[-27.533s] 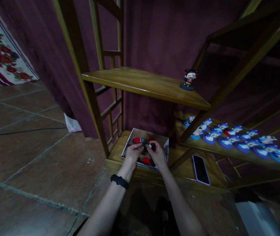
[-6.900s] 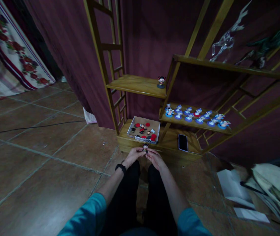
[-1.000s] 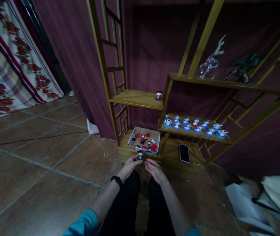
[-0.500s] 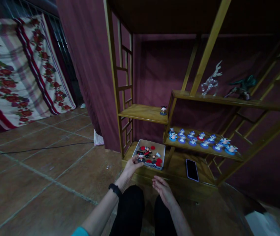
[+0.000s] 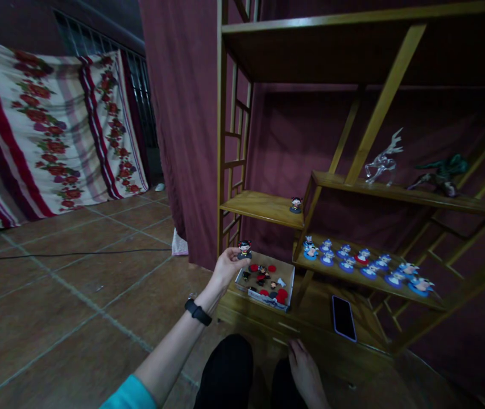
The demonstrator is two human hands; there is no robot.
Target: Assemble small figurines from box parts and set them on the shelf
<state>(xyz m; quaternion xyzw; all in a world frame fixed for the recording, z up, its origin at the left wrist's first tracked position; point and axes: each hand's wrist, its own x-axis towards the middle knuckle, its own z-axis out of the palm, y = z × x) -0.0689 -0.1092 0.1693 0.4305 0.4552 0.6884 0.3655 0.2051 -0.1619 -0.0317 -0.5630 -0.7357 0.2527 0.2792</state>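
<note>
Between the thumb and fingers of my left hand (image 5: 226, 269) is a small figurine (image 5: 244, 249) with black hair buns and a dark round base, held upright. It is raised over the rear left corner of a shallow box (image 5: 292, 272). Inside the box lie figurine parts (image 5: 262, 274) and several red and black discs (image 5: 282, 296). My right hand (image 5: 305, 366) rests at my right knee, fingers stretched out, holding nothing. A similar figurine (image 5: 295, 205) stands at the right end of the small upper shelf (image 5: 259, 204).
Several blue-based figurines (image 5: 347, 263) stand in rows on the right shelf. A phone (image 5: 343, 318) lies on the bottom board. Above are a clear deer figure (image 5: 382, 162) and a dark green sculpture (image 5: 444, 173). A black cable (image 5: 71, 253) crosses the tiled floor.
My left hand has lifted the figurine up from the box's front left area. My right hand has drawn back down to my knee. The view has tilted upward and turned left.
</note>
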